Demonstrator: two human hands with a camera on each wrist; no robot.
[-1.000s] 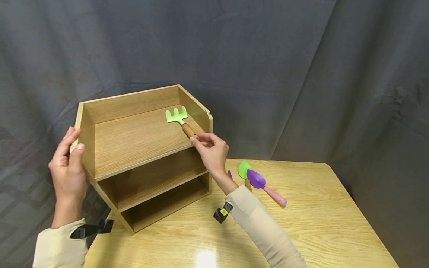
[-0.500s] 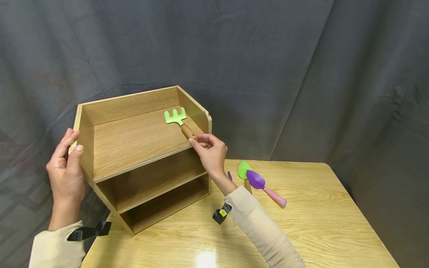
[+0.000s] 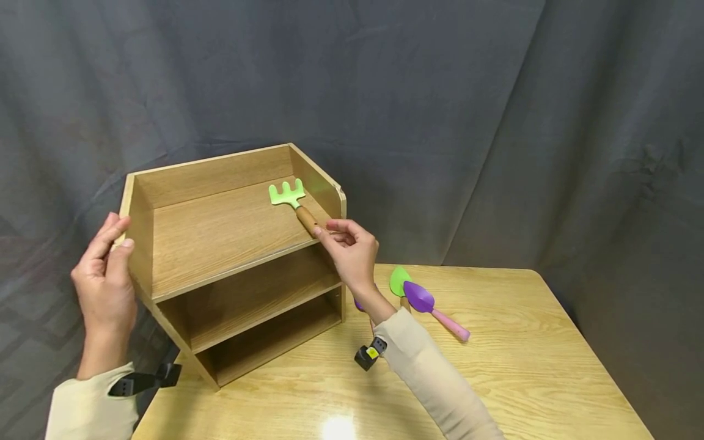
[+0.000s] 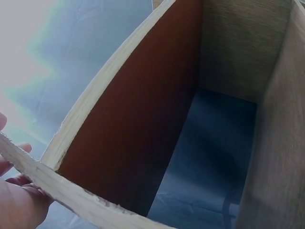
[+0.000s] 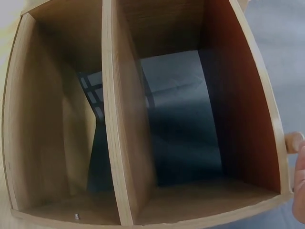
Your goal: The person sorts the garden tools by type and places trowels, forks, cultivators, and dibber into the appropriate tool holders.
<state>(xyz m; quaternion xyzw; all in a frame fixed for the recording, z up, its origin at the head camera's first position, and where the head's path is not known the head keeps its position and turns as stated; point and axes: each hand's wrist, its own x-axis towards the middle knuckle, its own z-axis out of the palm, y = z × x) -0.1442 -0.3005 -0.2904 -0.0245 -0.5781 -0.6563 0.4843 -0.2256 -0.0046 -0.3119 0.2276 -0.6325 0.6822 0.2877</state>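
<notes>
Rake (image 3: pixel 302 212) diagonal on shelf (image 3: pixel 220 229); tines (image 3: pixel 286 194) back-left, handle (image 3: pixel 307 219) (wooden) toward right hand (image 3: pixel 354 253).

Table: pale wood, visible grain, far right corner rounded (image 3: pixel 528 348); bright glare at near edge. On it, toward the far side: green trowel (image 3: pixel 399 281), brown handle partly hidden; purple trowel (image 3: pixel 419 297), pink handle angled toward the near right. Purple tip overlaps green blade in head view; contact cannot be told. Purple piece (image 3: pixel 359 304) to their left, mostly hidden. Backdrop: dark grey curtain (image 3: pixel 385 91), creased, continuing down the right side.
</notes>
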